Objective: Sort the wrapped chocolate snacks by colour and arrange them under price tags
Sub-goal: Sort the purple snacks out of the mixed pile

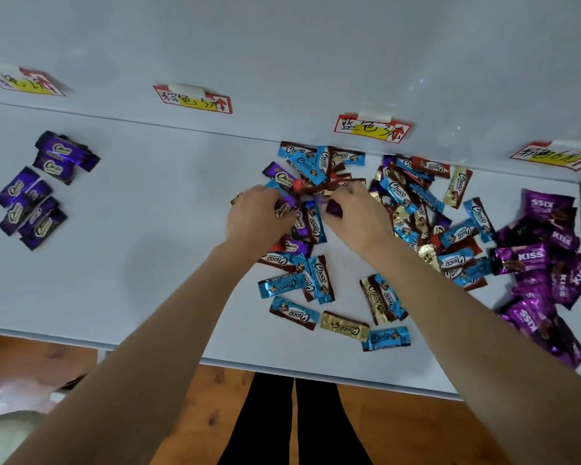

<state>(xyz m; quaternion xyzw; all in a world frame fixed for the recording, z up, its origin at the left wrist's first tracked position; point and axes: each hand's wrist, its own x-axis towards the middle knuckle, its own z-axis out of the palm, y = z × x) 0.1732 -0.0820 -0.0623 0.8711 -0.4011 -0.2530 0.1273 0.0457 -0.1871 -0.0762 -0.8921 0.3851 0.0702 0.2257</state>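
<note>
Head view: your left hand (259, 216) and right hand (358, 213) meet at the centre of the frame. They are over the mixed heap of foil-wrapped Choco chocolate snacks (413, 209) on the white tabletop (148, 263). Your left fingers curl down round a dark purple Choco bar (282, 207), though how many it holds is hidden. Your right thumb and fingertips pinch a small purple foil wrapper (333, 208) in the gap between the two hands.

The heap spreads from centre to right of the frame, with blue, gold, red and purple wrappers overlapping. A sorted cluster of purple Choco snacks (34, 196) lies well apart at the left, below the leftmost of four red-bordered paper price tags (373, 129) stuck along the wall. Shiny magenta KISS sweets (547, 256) are bunched at the right edge.

These snacks look light and small, with slick, crinkly foil that probably slides easily over its neighbours. Take each one across the firm middle of the bar. The crimped ends are likely to flex and slip, but they are handy for teasing a piece out from under others. Lift rather than drag, or you will probably pull neighbours along.
</note>
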